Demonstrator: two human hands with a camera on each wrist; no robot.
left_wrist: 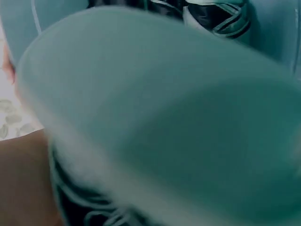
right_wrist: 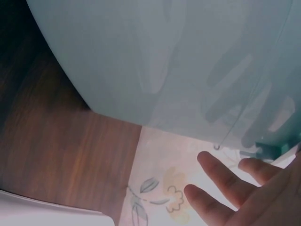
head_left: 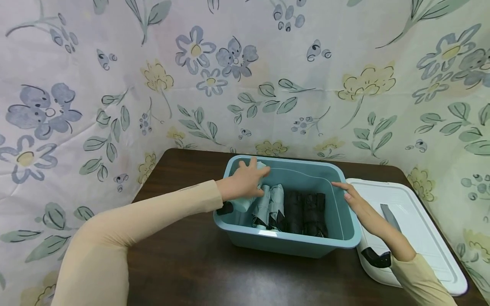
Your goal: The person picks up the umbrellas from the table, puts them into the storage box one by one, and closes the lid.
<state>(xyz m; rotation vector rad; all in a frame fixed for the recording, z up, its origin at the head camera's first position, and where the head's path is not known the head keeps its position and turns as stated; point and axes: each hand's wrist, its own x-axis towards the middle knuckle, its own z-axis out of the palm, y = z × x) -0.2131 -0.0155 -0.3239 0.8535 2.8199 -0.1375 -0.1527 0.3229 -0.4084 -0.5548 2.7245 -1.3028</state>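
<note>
A light blue plastic bin (head_left: 283,246) stands on the table. My left hand (head_left: 243,180) reaches over its left end and grips a pale green folded umbrella (head_left: 245,205), tilted and partly hidden under the hand. That umbrella (left_wrist: 155,108) fills the left wrist view, blurred and close. Beside it in the bin lie two pale green folded umbrellas (head_left: 276,202) and, further right, black folded umbrellas (head_left: 304,212). My right hand (head_left: 360,204) is at the bin's right rim with straight, spread fingers (right_wrist: 221,174) along its outer side.
A white lid (head_left: 425,238) lies on the dark wooden table (head_left: 183,250) right of the bin, under my right forearm. Floral cloth (head_left: 260,76) hangs behind and at both sides of the table.
</note>
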